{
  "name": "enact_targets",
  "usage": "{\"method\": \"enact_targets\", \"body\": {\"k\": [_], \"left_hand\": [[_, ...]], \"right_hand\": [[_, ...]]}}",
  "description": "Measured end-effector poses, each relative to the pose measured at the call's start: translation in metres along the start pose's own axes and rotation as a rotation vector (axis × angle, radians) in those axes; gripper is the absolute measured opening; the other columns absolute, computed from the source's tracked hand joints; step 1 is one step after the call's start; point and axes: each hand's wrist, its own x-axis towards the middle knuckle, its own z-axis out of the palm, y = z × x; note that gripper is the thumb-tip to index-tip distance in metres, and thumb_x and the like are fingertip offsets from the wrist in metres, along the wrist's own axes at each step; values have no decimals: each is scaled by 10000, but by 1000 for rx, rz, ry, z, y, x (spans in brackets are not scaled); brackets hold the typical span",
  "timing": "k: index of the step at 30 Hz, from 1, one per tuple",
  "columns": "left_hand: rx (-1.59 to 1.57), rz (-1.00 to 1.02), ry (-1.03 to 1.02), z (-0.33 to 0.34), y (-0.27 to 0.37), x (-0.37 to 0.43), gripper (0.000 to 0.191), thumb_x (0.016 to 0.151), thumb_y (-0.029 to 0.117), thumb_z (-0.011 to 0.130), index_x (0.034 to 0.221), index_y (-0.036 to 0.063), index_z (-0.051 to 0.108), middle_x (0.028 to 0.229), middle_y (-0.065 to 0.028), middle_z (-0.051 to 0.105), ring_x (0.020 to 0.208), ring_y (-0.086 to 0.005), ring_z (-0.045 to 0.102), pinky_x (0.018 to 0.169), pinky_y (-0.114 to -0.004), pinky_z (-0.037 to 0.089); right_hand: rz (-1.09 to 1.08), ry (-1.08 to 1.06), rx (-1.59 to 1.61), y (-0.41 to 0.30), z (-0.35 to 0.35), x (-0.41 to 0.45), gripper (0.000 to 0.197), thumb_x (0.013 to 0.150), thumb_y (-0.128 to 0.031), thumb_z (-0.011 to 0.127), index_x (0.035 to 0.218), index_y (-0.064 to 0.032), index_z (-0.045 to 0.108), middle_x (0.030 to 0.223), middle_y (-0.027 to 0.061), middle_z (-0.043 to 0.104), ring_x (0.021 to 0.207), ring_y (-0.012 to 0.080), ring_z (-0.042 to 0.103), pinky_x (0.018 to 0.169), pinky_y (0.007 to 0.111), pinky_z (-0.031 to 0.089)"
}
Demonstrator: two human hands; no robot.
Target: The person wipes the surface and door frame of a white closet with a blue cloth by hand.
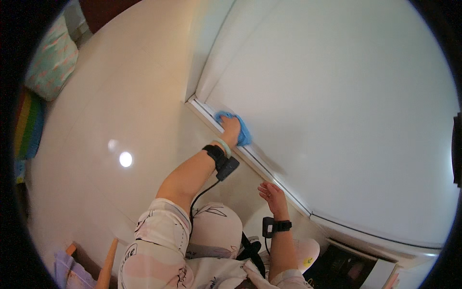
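My left hand presses a blue cloth onto a narrow white metal track, close to the track's corner. The cloth is bunched under the palm and spreads past the fingers. A pale bangle and a black strap with a small box circle that wrist. Farther along the same track, my right hand hovers beside the edge with nothing in it, its fingers slightly curled and apart. Another black strap with a box is on the right wrist.
A large white panel rises along the track, meeting a white upright frame. Glossy beige floor tiles stretch to the left. A patterned cushion, a striped mat, a wooden leg and a dark open box stand around.
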Motion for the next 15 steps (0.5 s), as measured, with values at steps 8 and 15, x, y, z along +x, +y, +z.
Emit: {"method": "enact_targets", "body": {"k": [8,15], "left_hand": [[-901,55,-778,79,49,-61,316,747,34,675,993,-28,487,941,-110,563,877,-193,572,748,-320,490],[-246,547,-347,-17,121,-95,185,768,6,627,918,-40,529,858,-111,576,819,-170,586,746,-295,509]], "right_hand": [[-42,16,27,-4,-9,2,279,893,-185,525,1099,2,552,1064,113,603,974,242,598,812,337,484],[-57,35,80,-1,-28,-7,286,891,-188,540,1101,6,551,1052,115,606,960,240,604,805,334,491]]}}
